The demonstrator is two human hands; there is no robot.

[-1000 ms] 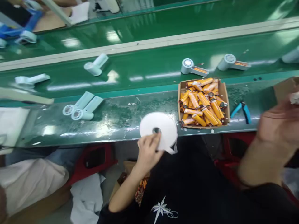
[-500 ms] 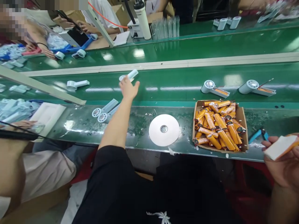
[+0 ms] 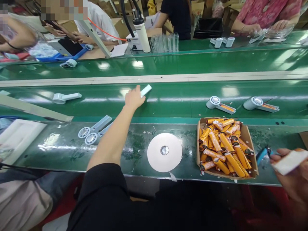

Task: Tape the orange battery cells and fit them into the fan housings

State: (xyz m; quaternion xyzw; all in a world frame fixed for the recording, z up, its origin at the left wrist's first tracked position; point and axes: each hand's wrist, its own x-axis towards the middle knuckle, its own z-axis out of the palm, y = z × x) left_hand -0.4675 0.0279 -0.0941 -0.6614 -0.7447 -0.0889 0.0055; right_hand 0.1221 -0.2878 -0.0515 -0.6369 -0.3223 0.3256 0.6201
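Left hand [image 3: 134, 97] lies over the head of a handheld-fan housing [image 3: 146, 91] on the green conveyor belt [image 3: 175, 101]; fingers mostly hidden, cannot tell if closed. Right hand [image 3: 292, 181] pinches a white-faced orange battery cell [image 3: 292, 163], near blue-handled pliers [image 3: 262, 156]. Risk: a loose, one-sided grip at full reach could let the smooth housing slip or roll. If the white face is sticky, it may catch fingers. Housing: pale blue, straight blocky handle angled away, head covered.
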